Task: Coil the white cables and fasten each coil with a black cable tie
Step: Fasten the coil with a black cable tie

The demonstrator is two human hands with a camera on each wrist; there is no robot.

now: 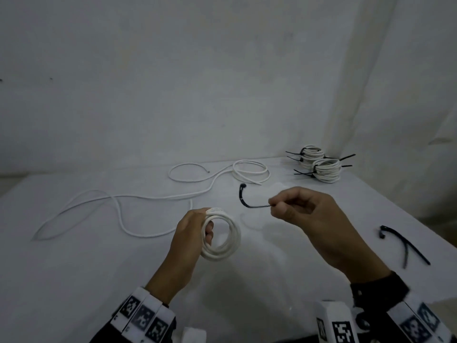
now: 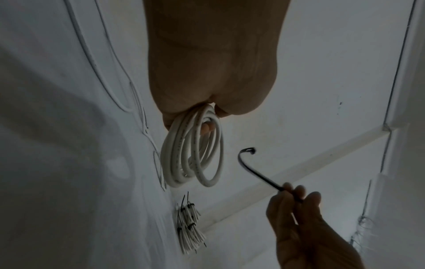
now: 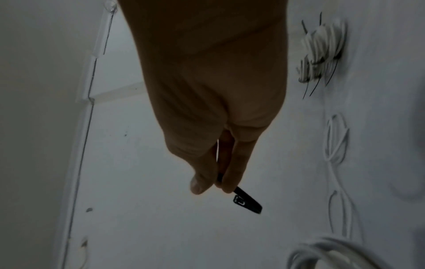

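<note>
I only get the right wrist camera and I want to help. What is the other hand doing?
Observer: The left hand holds a white coil above the table, fingers through its loop.
Operator: Is that coil tied yet?
Observer: No. The black cable tie pinched by the right hand is apart from the coil, to its right.
Operator: Are there more ties?
Observer: Yes, spare ties lie on the table near its right edge.
</note>
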